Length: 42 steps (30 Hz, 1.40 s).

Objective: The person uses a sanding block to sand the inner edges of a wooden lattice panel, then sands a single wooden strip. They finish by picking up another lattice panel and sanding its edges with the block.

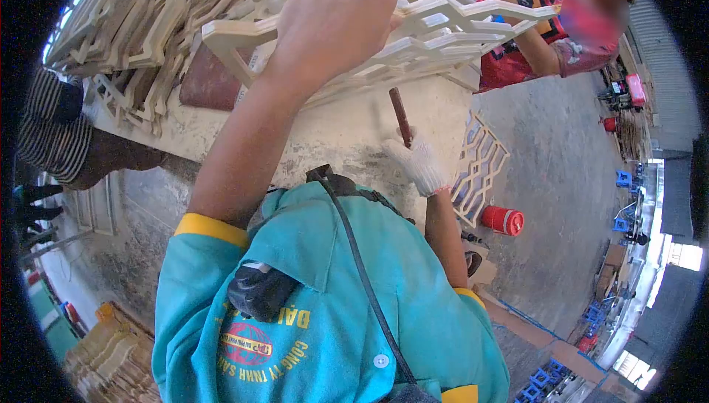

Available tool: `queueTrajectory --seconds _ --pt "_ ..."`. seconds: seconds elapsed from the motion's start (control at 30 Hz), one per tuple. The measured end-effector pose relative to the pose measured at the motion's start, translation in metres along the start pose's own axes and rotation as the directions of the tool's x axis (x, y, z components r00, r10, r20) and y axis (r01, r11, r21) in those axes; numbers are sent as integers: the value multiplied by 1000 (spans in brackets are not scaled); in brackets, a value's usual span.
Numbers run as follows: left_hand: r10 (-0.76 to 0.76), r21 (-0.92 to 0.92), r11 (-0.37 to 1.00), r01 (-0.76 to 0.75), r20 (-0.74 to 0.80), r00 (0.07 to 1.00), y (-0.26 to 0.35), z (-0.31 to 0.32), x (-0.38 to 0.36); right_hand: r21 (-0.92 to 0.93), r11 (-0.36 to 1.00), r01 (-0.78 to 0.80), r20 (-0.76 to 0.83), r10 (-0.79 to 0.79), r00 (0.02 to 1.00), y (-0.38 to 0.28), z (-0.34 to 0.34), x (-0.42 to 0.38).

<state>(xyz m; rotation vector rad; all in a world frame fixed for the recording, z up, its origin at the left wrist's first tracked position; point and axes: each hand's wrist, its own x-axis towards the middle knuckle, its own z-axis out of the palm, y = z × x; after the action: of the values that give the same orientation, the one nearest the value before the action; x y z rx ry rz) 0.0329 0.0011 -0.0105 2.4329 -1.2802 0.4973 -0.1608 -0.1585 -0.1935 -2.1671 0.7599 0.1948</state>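
Note:
My bare left hand (pixel 336 26) is closed at the upper edge of a pale wooden lattice frame (pixel 436 22); its fingertips are hidden behind the wood. The frame stands tilted on the worktable (pixel 325 133), its zigzag slats running off to the right. Lower down, my right hand (pixel 417 163), in a white knit glove, is wrapped around a reddish-brown stick (pixel 399 116). The stick points up towards the frame and is apart from it. A dark red sheet or block (pixel 210 78) lies on the table left of my left forearm.
Zigzag wooden pieces (pixel 140 15) are piled at the table's left. Across the table a person in a red shirt (pixel 535 41) has a hand by the frame. Another lattice panel (pixel 480 166) leans at the right edge, near a red canister (pixel 503 220). A person in striped clothing (pixel 55 126) is at left.

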Motion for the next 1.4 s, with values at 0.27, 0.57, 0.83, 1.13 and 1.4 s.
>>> queueTrajectory --seconds 0.27,0.57,0.83,1.13,1.4 --pt "25 38 999 -25 15 1000 -1 -2 3 -408 913 -8 -70 -23 997 -29 -10 3" --pt "21 -41 999 -22 -32 999 -2 0 0 196 962 -192 180 158 971 -28 -7 34" --pt "34 -39 999 -36 -45 998 -3 1 2 -16 953 304 -108 -304 947 -38 8 25" --pt "71 -7 997 -71 56 996 2 -11 3 -587 794 159 -74 -249 966 -27 14 76" --pt "18 14 1000 -20 103 995 -6 -8 8 -246 956 158 -1 -163 987 -42 -5 68"
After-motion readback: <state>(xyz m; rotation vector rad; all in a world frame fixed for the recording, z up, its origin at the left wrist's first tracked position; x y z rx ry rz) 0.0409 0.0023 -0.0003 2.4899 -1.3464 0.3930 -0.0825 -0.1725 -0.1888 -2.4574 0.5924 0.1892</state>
